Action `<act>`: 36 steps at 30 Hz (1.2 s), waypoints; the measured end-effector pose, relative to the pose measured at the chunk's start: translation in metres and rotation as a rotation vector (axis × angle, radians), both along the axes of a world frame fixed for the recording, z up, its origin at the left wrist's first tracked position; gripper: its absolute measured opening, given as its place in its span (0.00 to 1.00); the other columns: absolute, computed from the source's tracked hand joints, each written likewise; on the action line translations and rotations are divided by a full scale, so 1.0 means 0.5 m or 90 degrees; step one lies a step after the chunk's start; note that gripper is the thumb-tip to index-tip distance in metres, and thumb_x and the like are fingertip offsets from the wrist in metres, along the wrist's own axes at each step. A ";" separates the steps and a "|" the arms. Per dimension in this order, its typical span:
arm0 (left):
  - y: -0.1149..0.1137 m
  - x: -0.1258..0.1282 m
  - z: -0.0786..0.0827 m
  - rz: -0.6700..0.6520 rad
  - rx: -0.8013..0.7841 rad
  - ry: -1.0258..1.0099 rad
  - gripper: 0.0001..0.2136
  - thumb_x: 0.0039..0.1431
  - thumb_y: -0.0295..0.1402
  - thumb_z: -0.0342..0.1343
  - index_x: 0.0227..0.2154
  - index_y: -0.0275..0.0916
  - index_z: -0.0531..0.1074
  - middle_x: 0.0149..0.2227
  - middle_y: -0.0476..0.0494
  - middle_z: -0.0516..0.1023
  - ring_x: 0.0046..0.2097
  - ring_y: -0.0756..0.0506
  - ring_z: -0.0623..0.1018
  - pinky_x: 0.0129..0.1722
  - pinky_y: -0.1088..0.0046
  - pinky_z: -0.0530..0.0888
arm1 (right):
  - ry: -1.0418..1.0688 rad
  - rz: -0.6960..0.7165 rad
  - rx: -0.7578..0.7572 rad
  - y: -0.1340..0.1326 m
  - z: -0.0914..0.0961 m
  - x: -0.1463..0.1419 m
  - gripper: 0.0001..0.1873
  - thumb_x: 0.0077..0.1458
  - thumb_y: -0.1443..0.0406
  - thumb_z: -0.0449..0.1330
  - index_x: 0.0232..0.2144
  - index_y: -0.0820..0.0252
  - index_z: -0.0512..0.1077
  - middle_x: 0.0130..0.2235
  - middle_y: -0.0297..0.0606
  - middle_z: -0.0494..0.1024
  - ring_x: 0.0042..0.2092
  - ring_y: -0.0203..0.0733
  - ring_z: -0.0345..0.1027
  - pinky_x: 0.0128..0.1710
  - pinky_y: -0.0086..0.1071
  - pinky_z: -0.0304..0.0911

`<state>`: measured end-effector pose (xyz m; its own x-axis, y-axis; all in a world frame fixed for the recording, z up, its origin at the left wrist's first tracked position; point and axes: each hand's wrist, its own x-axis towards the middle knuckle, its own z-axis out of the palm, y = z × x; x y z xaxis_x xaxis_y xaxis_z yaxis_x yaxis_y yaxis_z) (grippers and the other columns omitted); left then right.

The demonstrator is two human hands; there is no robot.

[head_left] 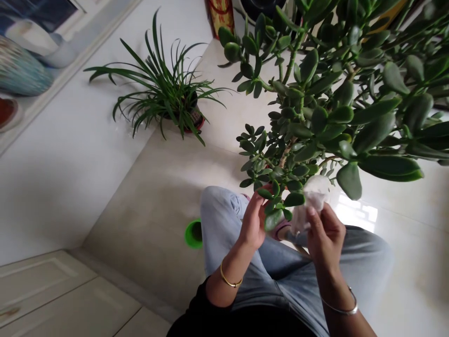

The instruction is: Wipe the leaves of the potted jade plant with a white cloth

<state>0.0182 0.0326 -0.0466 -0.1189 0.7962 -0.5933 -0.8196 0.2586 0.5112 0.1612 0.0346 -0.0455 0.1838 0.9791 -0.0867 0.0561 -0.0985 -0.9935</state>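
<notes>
Our left hand [251,222] curls its fingers around a low jade plant sprig [273,201], while our right hand [325,236] pinches a white cloth [313,201] just right of it.

The left hand [252,222] and right hand [326,238] are raised close together.

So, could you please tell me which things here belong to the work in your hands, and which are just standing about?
In use: jade plant, its leaves held by the left hand; white cloth in the right hand.

Just nearby: potted spider plant; green container.
</notes>
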 end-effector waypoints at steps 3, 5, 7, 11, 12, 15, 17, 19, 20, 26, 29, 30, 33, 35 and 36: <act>0.006 -0.001 0.020 0.007 0.023 -0.036 0.13 0.54 0.41 0.68 0.38 0.41 0.79 0.36 0.46 0.82 0.46 0.41 0.83 0.47 0.66 0.79 | -0.132 0.108 0.098 0.010 -0.001 -0.016 0.14 0.63 0.56 0.65 0.29 0.58 0.76 0.26 0.31 0.70 0.28 0.36 0.63 0.28 0.29 0.60; 0.009 -0.001 0.027 0.005 0.023 -0.034 0.12 0.53 0.41 0.68 0.37 0.40 0.80 0.36 0.46 0.83 0.46 0.41 0.83 0.46 0.67 0.79 | -0.178 0.162 0.139 0.017 -0.001 -0.021 0.12 0.65 0.58 0.62 0.31 0.57 0.77 0.29 0.34 0.74 0.31 0.38 0.66 0.30 0.31 0.63; 0.011 -0.001 0.030 -0.001 0.025 -0.019 0.12 0.54 0.42 0.68 0.36 0.40 0.80 0.36 0.46 0.83 0.45 0.42 0.83 0.45 0.68 0.79 | -0.205 0.183 0.170 0.023 -0.001 -0.022 0.09 0.66 0.61 0.60 0.34 0.56 0.77 0.30 0.34 0.74 0.31 0.38 0.66 0.30 0.31 0.63; 0.010 0.002 0.027 0.016 0.024 0.033 0.13 0.54 0.42 0.69 0.38 0.40 0.82 0.34 0.48 0.83 0.38 0.46 0.82 0.39 0.73 0.78 | -0.266 0.194 0.224 0.032 0.011 -0.024 0.07 0.66 0.67 0.59 0.35 0.55 0.76 0.28 0.31 0.70 0.28 0.35 0.65 0.27 0.28 0.60; 0.010 0.003 0.026 0.023 0.019 0.046 0.14 0.54 0.42 0.69 0.39 0.40 0.82 0.34 0.48 0.83 0.36 0.47 0.81 0.37 0.74 0.77 | -0.291 0.197 0.239 0.034 0.016 -0.025 0.07 0.65 0.69 0.59 0.34 0.55 0.75 0.28 0.30 0.69 0.27 0.34 0.63 0.25 0.27 0.59; 0.008 0.006 0.023 0.026 0.029 0.070 0.15 0.54 0.45 0.69 0.38 0.40 0.83 0.37 0.46 0.84 0.39 0.47 0.82 0.36 0.76 0.76 | -0.375 0.200 0.293 0.039 0.033 -0.030 0.09 0.62 0.73 0.58 0.31 0.57 0.72 0.28 0.29 0.67 0.23 0.31 0.59 0.21 0.25 0.56; 0.008 0.007 0.022 0.018 0.052 0.075 0.15 0.54 0.46 0.69 0.36 0.39 0.83 0.40 0.44 0.85 0.43 0.44 0.83 0.42 0.74 0.77 | -0.442 0.193 0.326 0.039 0.042 -0.031 0.10 0.60 0.74 0.58 0.29 0.57 0.71 0.28 0.28 0.67 0.23 0.31 0.59 0.22 0.25 0.56; 0.009 0.006 0.020 0.004 0.067 0.078 0.15 0.54 0.46 0.68 0.35 0.39 0.83 0.41 0.43 0.85 0.46 0.43 0.83 0.46 0.72 0.78 | -0.519 0.188 0.343 0.039 0.050 -0.029 0.10 0.58 0.75 0.58 0.29 0.57 0.71 0.27 0.29 0.68 0.24 0.32 0.62 0.24 0.26 0.58; 0.008 0.005 0.018 -0.005 0.070 0.079 0.15 0.54 0.47 0.68 0.35 0.39 0.83 0.41 0.43 0.85 0.47 0.42 0.83 0.47 0.71 0.78 | -0.554 0.188 0.346 0.038 0.053 -0.028 0.09 0.58 0.74 0.57 0.30 0.57 0.73 0.27 0.30 0.70 0.25 0.33 0.64 0.25 0.27 0.59; 0.007 -0.001 0.011 -0.022 0.092 0.073 0.14 0.57 0.46 0.66 0.34 0.39 0.83 0.40 0.43 0.85 0.47 0.42 0.83 0.48 0.70 0.78 | -0.585 0.235 0.308 0.041 0.077 -0.019 0.11 0.61 0.71 0.57 0.41 0.57 0.78 0.34 0.37 0.81 0.28 0.38 0.74 0.25 0.29 0.63; 0.009 -0.003 0.012 -0.027 0.082 0.065 0.14 0.57 0.46 0.66 0.34 0.39 0.82 0.39 0.42 0.85 0.47 0.42 0.83 0.49 0.69 0.78 | -0.504 0.281 0.258 0.046 0.084 -0.014 0.10 0.62 0.68 0.58 0.41 0.57 0.79 0.35 0.38 0.82 0.30 0.39 0.76 0.28 0.28 0.68; 0.010 -0.003 0.012 -0.027 0.076 0.063 0.14 0.56 0.46 0.66 0.33 0.39 0.82 0.39 0.42 0.85 0.48 0.42 0.83 0.49 0.69 0.78 | -0.489 0.288 0.248 0.047 0.085 -0.013 0.09 0.62 0.68 0.58 0.41 0.57 0.79 0.35 0.38 0.82 0.30 0.38 0.76 0.29 0.28 0.68; 0.013 -0.004 0.012 -0.020 0.070 0.064 0.14 0.54 0.45 0.68 0.32 0.39 0.82 0.39 0.43 0.85 0.48 0.42 0.83 0.48 0.69 0.78 | -0.538 0.280 0.271 0.053 0.085 -0.011 0.09 0.62 0.68 0.59 0.39 0.58 0.80 0.34 0.38 0.82 0.29 0.38 0.75 0.27 0.28 0.64; 0.013 -0.004 0.011 -0.019 0.076 0.072 0.14 0.55 0.46 0.67 0.32 0.39 0.82 0.39 0.42 0.85 0.48 0.41 0.83 0.48 0.69 0.78 | -0.617 0.263 0.305 0.057 0.085 -0.010 0.10 0.62 0.68 0.58 0.37 0.58 0.80 0.33 0.38 0.82 0.27 0.37 0.73 0.24 0.29 0.58; 0.013 -0.004 0.009 -0.019 0.081 0.078 0.14 0.55 0.46 0.67 0.32 0.39 0.82 0.38 0.42 0.85 0.48 0.41 0.83 0.48 0.68 0.78 | -0.652 0.258 0.317 0.059 0.086 -0.009 0.10 0.62 0.69 0.58 0.36 0.59 0.81 0.33 0.38 0.82 0.26 0.37 0.71 0.24 0.30 0.55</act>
<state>0.0163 0.0392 -0.0420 -0.1589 0.8682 -0.4701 -0.7420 0.2091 0.6370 0.1567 0.0642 -0.0026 -0.3818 0.8664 0.3219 0.7781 0.4892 -0.3940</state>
